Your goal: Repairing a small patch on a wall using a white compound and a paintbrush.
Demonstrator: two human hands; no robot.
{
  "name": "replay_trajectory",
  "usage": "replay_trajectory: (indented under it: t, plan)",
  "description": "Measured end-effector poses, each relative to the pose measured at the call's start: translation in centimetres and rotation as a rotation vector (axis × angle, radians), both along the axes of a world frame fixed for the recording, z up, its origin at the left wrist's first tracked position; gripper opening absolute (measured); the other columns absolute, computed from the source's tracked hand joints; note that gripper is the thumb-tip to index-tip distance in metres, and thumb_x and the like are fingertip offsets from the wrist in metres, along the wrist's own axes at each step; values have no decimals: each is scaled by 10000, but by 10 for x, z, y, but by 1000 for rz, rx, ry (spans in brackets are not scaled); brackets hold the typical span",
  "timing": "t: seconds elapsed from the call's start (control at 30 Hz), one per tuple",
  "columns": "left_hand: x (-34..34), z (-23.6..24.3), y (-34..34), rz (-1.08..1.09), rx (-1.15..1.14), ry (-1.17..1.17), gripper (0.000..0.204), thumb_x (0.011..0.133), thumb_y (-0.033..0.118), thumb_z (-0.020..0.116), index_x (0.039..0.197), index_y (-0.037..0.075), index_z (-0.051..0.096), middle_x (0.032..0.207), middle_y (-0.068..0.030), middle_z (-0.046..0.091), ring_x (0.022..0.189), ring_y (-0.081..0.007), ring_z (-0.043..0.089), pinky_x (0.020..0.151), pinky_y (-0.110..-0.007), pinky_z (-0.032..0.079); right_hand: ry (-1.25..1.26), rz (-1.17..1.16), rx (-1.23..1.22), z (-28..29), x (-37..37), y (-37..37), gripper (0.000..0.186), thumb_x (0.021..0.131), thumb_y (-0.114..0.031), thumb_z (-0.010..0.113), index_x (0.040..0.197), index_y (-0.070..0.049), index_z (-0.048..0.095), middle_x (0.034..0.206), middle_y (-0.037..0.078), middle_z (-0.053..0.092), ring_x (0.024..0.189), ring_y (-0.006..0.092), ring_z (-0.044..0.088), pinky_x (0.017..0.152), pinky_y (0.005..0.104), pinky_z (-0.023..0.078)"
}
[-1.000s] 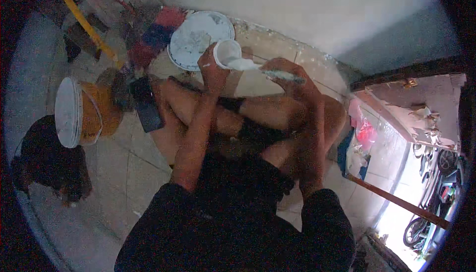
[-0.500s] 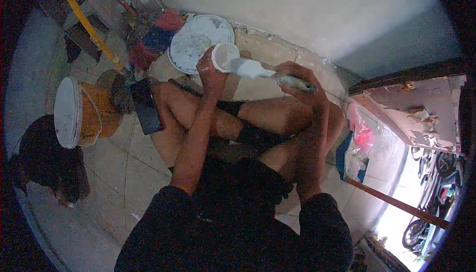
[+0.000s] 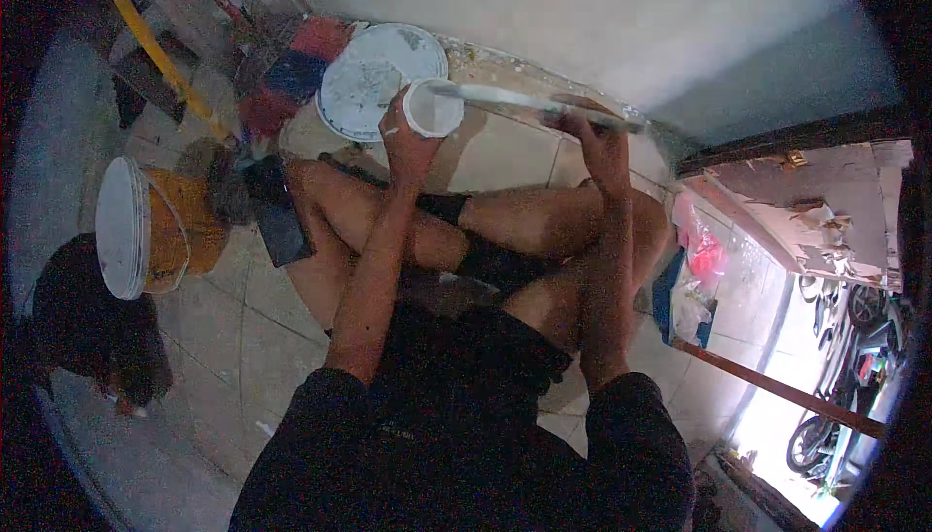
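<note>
My left hand (image 3: 408, 144) is closed around a small white plastic tub (image 3: 434, 122), its open mouth tilted toward me. In my right hand (image 3: 594, 134) I grip the handle of a putty knife (image 3: 500, 96), seen nearly edge-on and blurred by motion. White paste coats its blade, and the tip reaches the tub's rim. How much the tub holds is hard to make out. Just behind my left hand stands a large white bucket lid (image 3: 364, 85), smeared with grey marks.
A yellow bucket with a white lid (image 3: 121, 228) lies to my left, near a dark animal (image 3: 102, 318). A dark phone (image 3: 282, 231) rests by my crossed legs. The wall (image 3: 582, 17) rises ahead. Plastic bags (image 3: 701, 250) and a wooden bar (image 3: 777, 386) are at right.
The putty knife has turned from showing its flat face to nearly edge-on, and its tip has come back to the tub's rim. My right hand has risen slightly.
</note>
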State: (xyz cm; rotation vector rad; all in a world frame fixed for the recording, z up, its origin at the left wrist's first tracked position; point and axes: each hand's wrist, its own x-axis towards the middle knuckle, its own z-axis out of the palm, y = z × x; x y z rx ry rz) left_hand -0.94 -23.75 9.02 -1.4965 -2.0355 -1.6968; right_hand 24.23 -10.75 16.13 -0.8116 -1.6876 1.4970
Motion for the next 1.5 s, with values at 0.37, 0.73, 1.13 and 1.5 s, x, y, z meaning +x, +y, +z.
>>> replay_trajectory:
  t: [0.37, 0.73, 1.13, 1.5]
  plan:
    - [1, 8, 0, -135, 24, -91, 693, 646, 123, 866, 1237, 6, 523, 1151, -183, 637, 1061, -336, 633, 929, -437, 504, 19, -201, -111, -21, -16, 8, 280, 929, -176, 668, 1021, 81, 603, 953, 158, 691, 846, 217, 686, 694, 370, 598]
    - [4, -7, 3, 42, -122, -184, 765, 644, 185, 885, 1281, 7, 499, 1211, -186, 610, 1100, -345, 615, 958, -432, 499, 55, -137, -138, -59, -11, 27, 287, 939, -196, 652, 1035, 64, 580, 918, 151, 658, 760, 284, 708, 636, 400, 636]
    - [2, -2, 8, 58, -52, -61, 798, 599, 214, 910, 1266, 18, 518, 1163, -174, 635, 1066, -331, 636, 915, -428, 525, 56, -66, -87, -40, -9, 16, 260, 954, -195, 623, 1024, 52, 578, 908, 166, 653, 789, 285, 702, 707, 418, 628]
    - [-2, 3, 0, 88, -71, -154, 767, 608, 183, 895, 1260, 23, 525, 1183, -190, 617, 1067, -345, 630, 919, -441, 516, 77, -130, -229, -22, -13, 9, 254, 950, -187, 609, 1017, 55, 570, 825, 206, 687, 724, 303, 718, 669, 391, 619]
